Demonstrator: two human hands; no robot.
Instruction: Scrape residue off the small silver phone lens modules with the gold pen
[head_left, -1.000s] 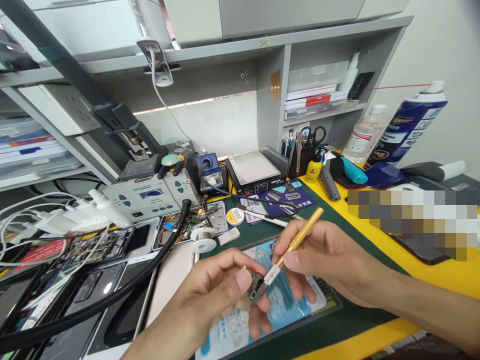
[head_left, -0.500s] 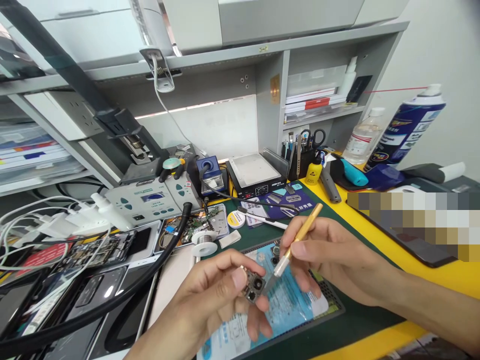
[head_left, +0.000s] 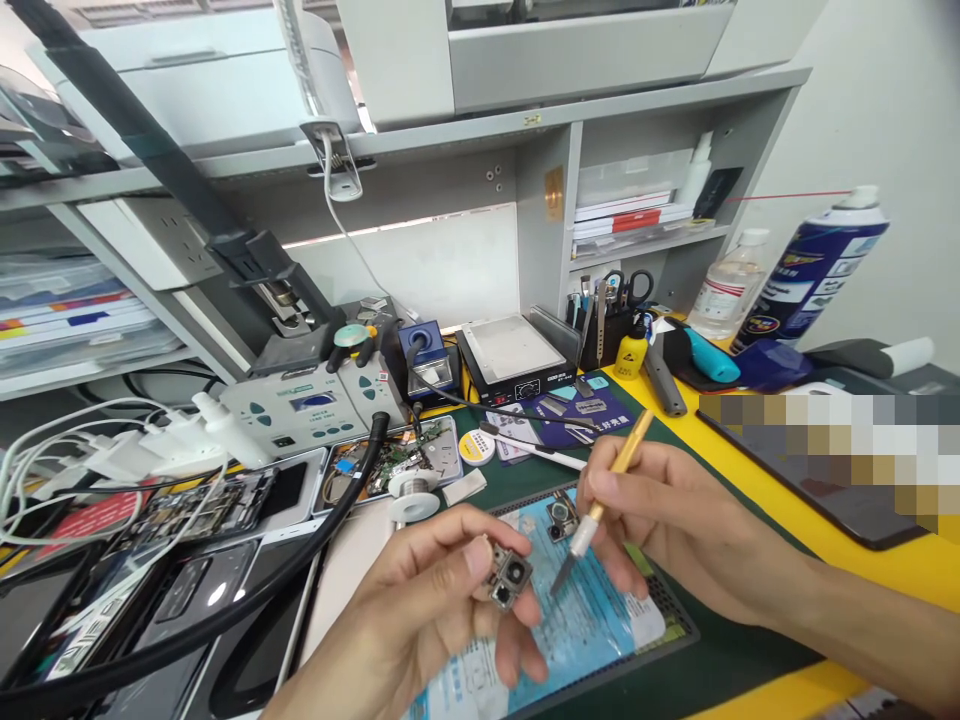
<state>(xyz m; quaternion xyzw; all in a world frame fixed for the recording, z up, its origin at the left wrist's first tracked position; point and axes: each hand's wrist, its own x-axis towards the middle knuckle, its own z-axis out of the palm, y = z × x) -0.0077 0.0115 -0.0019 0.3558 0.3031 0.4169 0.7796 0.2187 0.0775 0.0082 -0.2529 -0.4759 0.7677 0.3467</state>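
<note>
now the blade has come off the part: a second ago the tip of the gold-handled craft knife with the silver collar (head_left: 600, 497) was pressed against the small square metal camera module (head_left: 508, 580), and at this moment it sits just to the right of it, apart, tip pointing down toward the blue printed card on the dark tray (head_left: 592, 630). the right hand (head_left: 660, 525) keeps a pen-style pinch on the knife, thumb and forefinger closed around the handle near the collar, other fingers curled under. the left hand (head_left: 427, 610) still has the module pinched between thumb tip and forefinger, held up above the card, its two lenses turned more toward the viewer than before. i'd judge the scraping or prying pass is paused, the part being turned for a look. another small dark module (head_left: 561, 518) lies on the card just behind the knife. further back, a solder reel (head_left: 413, 494) and the black hot plate (head_left: 516, 358) sit on the green mat (head_left: 712, 650).
</note>
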